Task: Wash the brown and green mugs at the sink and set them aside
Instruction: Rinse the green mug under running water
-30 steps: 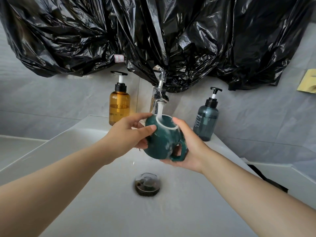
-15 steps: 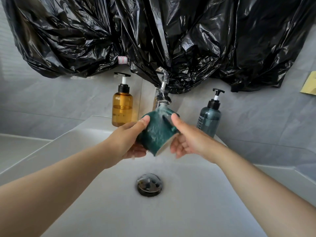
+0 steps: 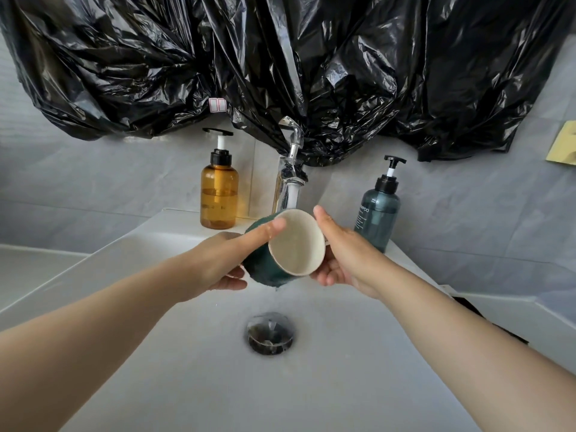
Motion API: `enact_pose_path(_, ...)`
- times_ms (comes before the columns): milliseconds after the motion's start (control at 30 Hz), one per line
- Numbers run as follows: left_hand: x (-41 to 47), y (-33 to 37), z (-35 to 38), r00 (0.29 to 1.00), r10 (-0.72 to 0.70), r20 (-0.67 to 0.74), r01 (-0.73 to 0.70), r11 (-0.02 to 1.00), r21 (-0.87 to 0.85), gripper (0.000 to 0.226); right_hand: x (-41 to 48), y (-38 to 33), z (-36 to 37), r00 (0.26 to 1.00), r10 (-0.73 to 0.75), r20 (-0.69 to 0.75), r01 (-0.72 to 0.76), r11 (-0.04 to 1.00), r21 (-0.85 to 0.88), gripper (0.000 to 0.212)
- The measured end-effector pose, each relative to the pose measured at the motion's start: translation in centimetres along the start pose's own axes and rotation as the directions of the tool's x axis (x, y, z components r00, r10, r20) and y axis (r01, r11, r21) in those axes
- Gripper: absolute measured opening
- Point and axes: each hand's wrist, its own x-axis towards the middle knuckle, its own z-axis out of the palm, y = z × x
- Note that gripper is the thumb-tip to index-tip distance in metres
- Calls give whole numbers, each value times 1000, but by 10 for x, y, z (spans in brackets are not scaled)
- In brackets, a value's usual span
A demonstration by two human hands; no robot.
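The green mug [image 3: 265, 272] lies on its side under the chrome tap [image 3: 290, 182], its cream inside facing me. Water runs from the spout onto the mug's upper side. My left hand [image 3: 230, 260] holds the mug's left side, thumb stretched along the rim and fingers curled underneath. My right hand [image 3: 339, 254] cups the right side of the rim, thumb up and fingers under it. Its handle is hidden. No brown mug is in view.
The white basin [image 3: 187, 353] has a round drain [image 3: 270, 333] below the mug. An amber pump bottle [image 3: 219, 194] stands left of the tap, a grey-blue pump bottle [image 3: 378, 210] right. Black plastic sheeting [image 3: 280, 63] hangs above. A ledge lies at each side.
The mug has been turned from mouth-up under the stream, through a tilted bottom-towards-me pose, to lying with its opening towards me. Both hands shifted their hold around it.
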Motion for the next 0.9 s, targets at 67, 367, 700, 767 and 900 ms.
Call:
enact_pose_path(67,-2,2,2,1000,15,24,-12,994,-110,76,-2,-2,2,999,32,28,-33,998,54,59)
enact_pose_path(367,3,1,2,971,-213,107,238,885,-401,87,4,-1,-5,1000,-4,-21,3,1000,-26,36)
enact_pose_path(700,3,2,2,998,32,49,-22,978,-205,84,1,-3,-4,997,-71,-10,71,968,241,34)
enact_pose_path(767,1,3,1,998,26,62,-8,963,-271,81,-2,-5,-2,992,-114,46,105,981,165,31)
enact_pose_path(900,-2,5,1,995,-67,68,89,910,-404,59,-7,-14,-4,978,-155,141,166,984,-70,27)
